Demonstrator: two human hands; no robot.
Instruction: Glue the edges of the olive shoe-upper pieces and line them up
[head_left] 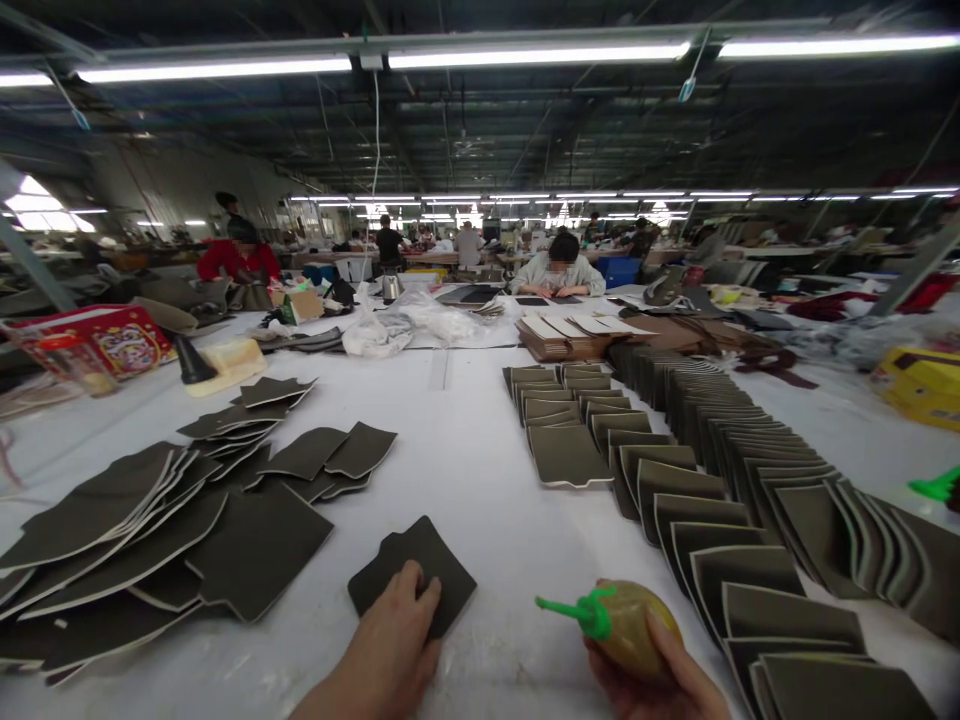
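On the white tabletop in front of me lies a dark grey-brown cut panel (435, 575) with a notched edge. Resting on it from above is my left hand (394, 635), fingers a little bent, pressing the piece to the surface. My right hand (660, 675) is wrapped round a squeeze bottle (637, 630) of yellowish-brown liquid, tilted with its green nozzle pointing left, to the right of the panel. A loose pile of similar panels (259, 550) spreads out on the left. Long overlapping rows of panels (750, 560) run along the right side.
Further back are a stack of brown pieces with pale tops (562, 340), crumpled clear plastic (405, 325), a black cone-shaped object (193, 362) and a red patterned bag (112, 340). A yellow box (922, 385) stands at right. A person (559, 270) works across the table.
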